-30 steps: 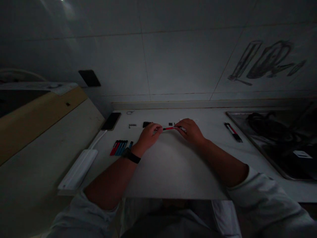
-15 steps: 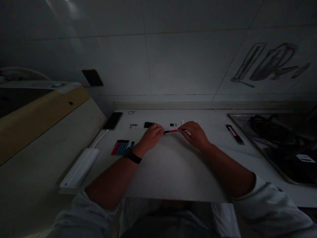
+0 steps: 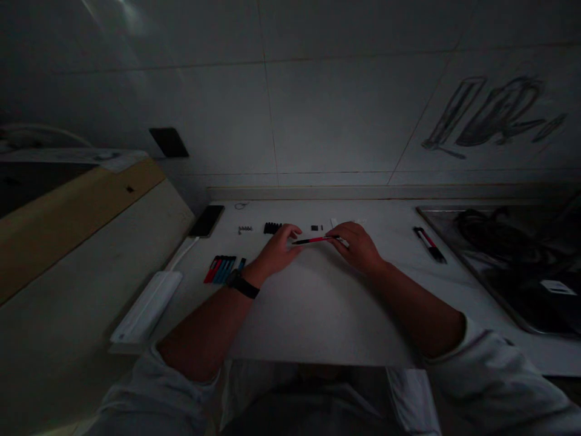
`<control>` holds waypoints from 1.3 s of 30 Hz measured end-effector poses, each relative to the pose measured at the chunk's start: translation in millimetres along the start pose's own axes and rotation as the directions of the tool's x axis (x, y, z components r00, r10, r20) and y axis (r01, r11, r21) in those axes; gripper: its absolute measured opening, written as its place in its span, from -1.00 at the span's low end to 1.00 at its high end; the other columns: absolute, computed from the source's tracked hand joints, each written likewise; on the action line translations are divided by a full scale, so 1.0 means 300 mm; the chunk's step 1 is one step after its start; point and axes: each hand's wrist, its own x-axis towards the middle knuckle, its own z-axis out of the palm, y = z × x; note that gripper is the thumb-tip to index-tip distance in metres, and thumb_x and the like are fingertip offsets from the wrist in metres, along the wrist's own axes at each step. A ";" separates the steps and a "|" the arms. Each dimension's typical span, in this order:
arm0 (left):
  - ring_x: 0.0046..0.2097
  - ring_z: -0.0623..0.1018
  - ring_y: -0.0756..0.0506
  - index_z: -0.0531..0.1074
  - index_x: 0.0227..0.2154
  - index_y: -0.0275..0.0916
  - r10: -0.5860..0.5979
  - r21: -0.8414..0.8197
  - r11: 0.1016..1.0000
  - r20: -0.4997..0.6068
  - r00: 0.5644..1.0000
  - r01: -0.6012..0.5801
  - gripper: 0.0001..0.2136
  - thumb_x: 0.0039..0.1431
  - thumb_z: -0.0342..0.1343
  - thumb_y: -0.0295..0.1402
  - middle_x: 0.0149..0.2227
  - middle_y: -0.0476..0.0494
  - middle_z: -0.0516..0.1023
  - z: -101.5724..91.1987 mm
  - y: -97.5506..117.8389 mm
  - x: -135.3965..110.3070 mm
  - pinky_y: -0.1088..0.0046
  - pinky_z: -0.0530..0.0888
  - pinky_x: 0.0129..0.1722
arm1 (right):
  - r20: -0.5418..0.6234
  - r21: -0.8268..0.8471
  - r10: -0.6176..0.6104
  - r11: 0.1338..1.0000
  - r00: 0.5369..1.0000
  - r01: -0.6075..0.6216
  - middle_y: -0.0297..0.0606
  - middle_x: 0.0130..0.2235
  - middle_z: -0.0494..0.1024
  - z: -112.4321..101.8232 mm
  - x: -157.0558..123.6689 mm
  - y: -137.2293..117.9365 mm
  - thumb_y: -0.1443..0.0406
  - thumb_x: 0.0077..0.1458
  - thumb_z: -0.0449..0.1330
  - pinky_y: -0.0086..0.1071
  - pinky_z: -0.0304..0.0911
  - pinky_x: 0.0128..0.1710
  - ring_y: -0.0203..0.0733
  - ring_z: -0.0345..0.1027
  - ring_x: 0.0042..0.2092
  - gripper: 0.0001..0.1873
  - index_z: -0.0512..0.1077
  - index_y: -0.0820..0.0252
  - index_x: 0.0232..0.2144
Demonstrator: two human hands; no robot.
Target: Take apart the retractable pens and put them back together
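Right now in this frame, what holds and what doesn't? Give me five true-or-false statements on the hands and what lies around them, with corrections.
1. The right hand holds the red-and-black pen. True.
2. The watch is worn on the right arm. False: the watch is on the left arm.
3. A second pen lies left of the metal tray. True.
4. The red and blue pieces stand upright. False: the red and blue pieces lie flat.
5. The phone lies to the right of both hands. False: the phone lies to their left.
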 end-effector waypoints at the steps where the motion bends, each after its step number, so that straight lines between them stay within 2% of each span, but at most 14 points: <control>1: 0.00 0.53 -0.14 0.37 0.06 -0.17 -0.007 -0.003 1.000 -0.003 1.000 0.007 -0.63 0.24 0.30 -0.32 0.02 -0.20 0.47 -0.001 0.003 -0.002 0.21 0.51 0.04 | -0.006 0.003 -0.006 1.000 1.000 0.006 -0.14 -0.20 0.67 0.001 0.000 0.002 0.18 0.39 0.18 -0.15 0.34 -0.07 -0.04 0.53 -0.14 -0.80 0.57 0.12 -0.15; 3: 0.00 0.53 -0.14 0.39 0.05 -0.17 0.002 0.008 1.000 0.002 1.000 -0.002 -0.66 0.28 0.28 -0.26 0.03 -0.20 0.46 -0.003 0.009 -0.003 0.21 0.51 0.05 | -0.013 0.004 -0.012 1.000 1.000 0.012 -0.14 -0.20 0.67 0.003 -0.001 0.005 0.18 0.39 0.19 -0.14 0.34 -0.07 -0.04 0.53 -0.15 -0.80 0.57 0.12 -0.15; 5: 0.01 0.52 -0.14 0.46 -0.07 -0.19 0.025 0.029 0.999 0.011 1.000 -0.025 -0.82 0.40 0.13 -0.22 -0.02 -0.19 0.47 -0.005 0.012 0.002 0.18 0.49 0.10 | -0.013 0.001 -0.008 1.000 1.000 0.008 -0.14 -0.20 0.67 0.004 -0.002 0.004 0.18 0.39 0.19 -0.13 0.34 -0.07 -0.03 0.53 -0.15 -0.80 0.57 0.11 -0.15; 8: 0.05 0.51 -0.14 0.50 -0.21 -0.21 0.045 0.048 0.998 0.044 0.998 -0.047 -0.75 0.49 -0.05 -0.26 -0.03 -0.20 0.48 -0.001 0.005 0.009 0.17 0.46 0.14 | -0.001 0.000 -0.003 1.000 1.000 0.003 -0.15 -0.20 0.67 0.007 -0.005 0.004 0.18 0.38 0.19 -0.13 0.34 -0.06 -0.03 0.53 -0.14 -0.81 0.57 0.11 -0.15; 12: 0.07 0.50 -0.15 0.45 -0.21 -0.21 0.075 0.041 0.996 0.023 0.997 -0.076 -0.91 0.39 0.12 -0.31 0.00 -0.21 0.48 0.004 -0.003 0.009 0.16 0.46 0.14 | 0.006 0.003 -0.014 1.000 1.000 0.014 -0.16 -0.20 0.66 0.014 -0.010 0.012 0.19 0.38 0.19 -0.14 0.33 -0.08 -0.04 0.53 -0.16 -0.82 0.57 0.11 -0.14; 15: 0.08 0.50 -0.16 0.44 -0.13 -0.20 0.090 0.037 0.995 0.000 0.996 -0.090 -0.85 0.32 0.22 -0.29 0.00 -0.21 0.48 0.001 0.004 0.006 0.15 0.47 0.14 | -0.004 0.004 -0.007 1.000 1.000 0.007 -0.15 -0.20 0.67 0.016 -0.011 0.015 0.19 0.39 0.18 -0.13 0.33 -0.07 -0.02 0.53 -0.15 -0.81 0.57 0.11 -0.14; 18: 0.08 0.51 -0.16 0.49 -0.07 -0.19 0.066 0.044 0.997 0.022 0.998 -0.067 -0.82 0.39 0.14 -0.23 -0.01 -0.21 0.49 -0.003 0.012 0.004 0.15 0.47 0.16 | -0.019 0.008 0.009 1.000 1.000 -0.009 -0.14 -0.20 0.67 0.012 -0.009 0.010 0.18 0.38 0.18 -0.12 0.33 -0.07 -0.01 0.53 -0.14 -0.80 0.58 0.10 -0.14; 21: 0.10 0.51 -0.16 0.54 -0.15 -0.20 0.035 0.066 0.997 0.056 0.998 -0.038 -0.77 0.46 0.02 -0.22 0.03 -0.22 0.48 -0.002 0.011 0.005 0.15 0.47 0.18 | -0.007 0.010 0.017 1.000 1.000 -0.017 -0.14 -0.19 0.67 0.009 -0.006 0.003 0.18 0.38 0.18 -0.12 0.33 -0.07 -0.01 0.52 -0.14 -0.80 0.58 0.09 -0.14; 29: 0.16 0.49 -0.17 0.57 -0.22 -0.19 0.034 0.068 0.997 0.049 0.998 -0.038 -0.87 0.39 0.14 -0.31 0.09 -0.21 0.47 0.000 0.003 0.005 0.13 0.48 0.20 | 0.033 0.042 0.033 0.999 0.999 -0.034 -0.15 -0.19 0.66 0.011 -0.008 0.009 0.19 0.38 0.18 -0.09 0.34 -0.05 -0.01 0.52 -0.14 -0.82 0.57 0.08 -0.15; 32: 0.15 0.50 -0.18 0.57 -0.20 -0.19 0.044 0.042 0.998 0.013 0.999 -0.044 -0.92 0.33 0.21 -0.33 0.06 -0.22 0.48 0.004 -0.001 0.005 0.12 0.48 0.20 | -0.010 0.142 0.128 0.982 0.992 -0.125 -0.14 -0.15 0.64 0.019 -0.009 0.010 0.16 0.33 0.23 -0.06 0.37 -0.03 0.00 0.52 -0.12 -0.81 0.55 0.07 -0.10; 35: 0.10 0.53 -0.16 0.56 -0.21 -0.20 0.053 0.008 0.999 -0.088 0.995 -0.053 -0.93 0.32 0.23 -0.33 0.00 -0.21 0.50 0.014 0.005 0.011 0.12 0.49 0.17 | -0.080 0.376 0.356 0.876 0.931 -0.302 -0.15 -0.09 0.62 0.035 -0.003 0.004 0.09 0.18 0.36 -0.06 0.40 0.02 -0.01 0.53 -0.07 -0.62 0.50 0.05 0.01; 37: 0.05 0.55 -0.14 0.54 -0.21 -0.20 0.055 -0.005 0.998 -0.178 0.983 -0.056 -0.94 0.33 0.21 -0.34 -0.04 -0.20 0.52 0.023 0.018 0.014 0.14 0.51 0.14 | -0.029 0.572 0.488 0.724 0.872 -0.386 -0.20 -0.14 0.62 0.050 0.004 -0.005 0.04 0.10 0.41 -0.08 0.42 0.01 -0.05 0.53 -0.10 -0.60 0.50 0.05 -0.08; 39: 0.03 0.55 -0.14 0.53 -0.22 -0.19 0.066 -0.002 0.998 -0.243 0.968 -0.069 -0.95 0.32 0.22 -0.35 -0.06 -0.19 0.52 0.032 0.038 0.015 0.15 0.52 0.12 | 0.080 0.712 0.563 0.545 0.822 -0.443 -0.25 -0.22 0.61 0.065 0.011 -0.024 0.01 0.06 0.42 -0.13 0.42 -0.02 -0.11 0.52 -0.15 -0.64 0.50 0.07 -0.22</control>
